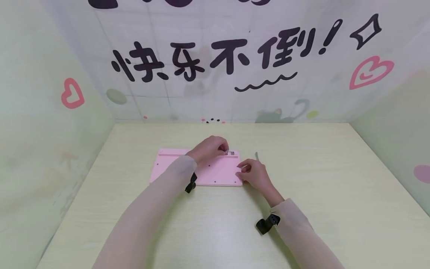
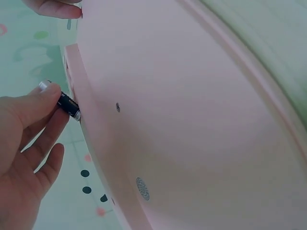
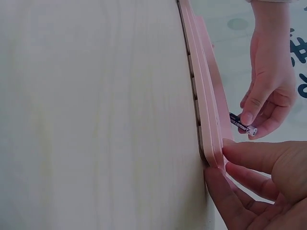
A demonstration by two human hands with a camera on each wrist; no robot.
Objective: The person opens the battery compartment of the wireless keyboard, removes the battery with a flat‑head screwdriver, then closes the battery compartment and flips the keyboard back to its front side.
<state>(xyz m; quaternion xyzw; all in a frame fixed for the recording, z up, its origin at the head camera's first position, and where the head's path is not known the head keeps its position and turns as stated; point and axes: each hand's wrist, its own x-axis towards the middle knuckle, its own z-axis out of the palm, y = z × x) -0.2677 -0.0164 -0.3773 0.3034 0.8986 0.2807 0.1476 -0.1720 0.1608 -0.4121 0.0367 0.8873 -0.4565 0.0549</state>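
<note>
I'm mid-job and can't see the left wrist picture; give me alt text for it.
The left hand pinches a small black-and-silver battery, one end at the edge of an upturned pink keyboard. At upper left, the right hand's fingers are at the keyboard's edge. A patterned wall stands behind.

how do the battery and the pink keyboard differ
Colour: the battery is dark with silvery ends, the keyboard pink. Shape: the battery is a small cylinder, the keyboard a broad slab. Hold: the left hand pinches the battery; the right hand grips the keyboard's edge. Both are held.
</note>
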